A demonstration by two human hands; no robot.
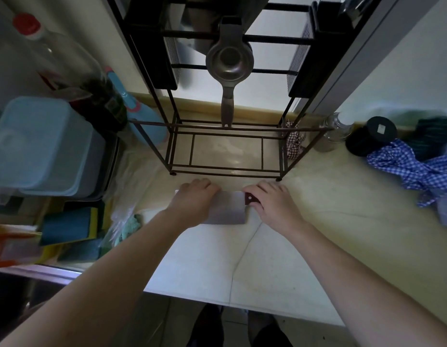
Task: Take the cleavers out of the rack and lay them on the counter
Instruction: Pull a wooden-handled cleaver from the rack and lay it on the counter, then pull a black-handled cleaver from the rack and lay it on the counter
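Cleaver [226, 209] lies flat on the counter [317, 221], just in front of the black rack [227, 169]. Left hand [194, 199] rests palm-down on the blade's left part, fingers spread flat. Right hand [275, 201] is wrapped around the dark red handle at the blade's right end.

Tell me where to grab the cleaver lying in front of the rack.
Take the cleaver by its dark handle, coming from the right. The blade lies flat on the counter under the left hand; the handle sticks out rightward, where the right hand already has its grip.
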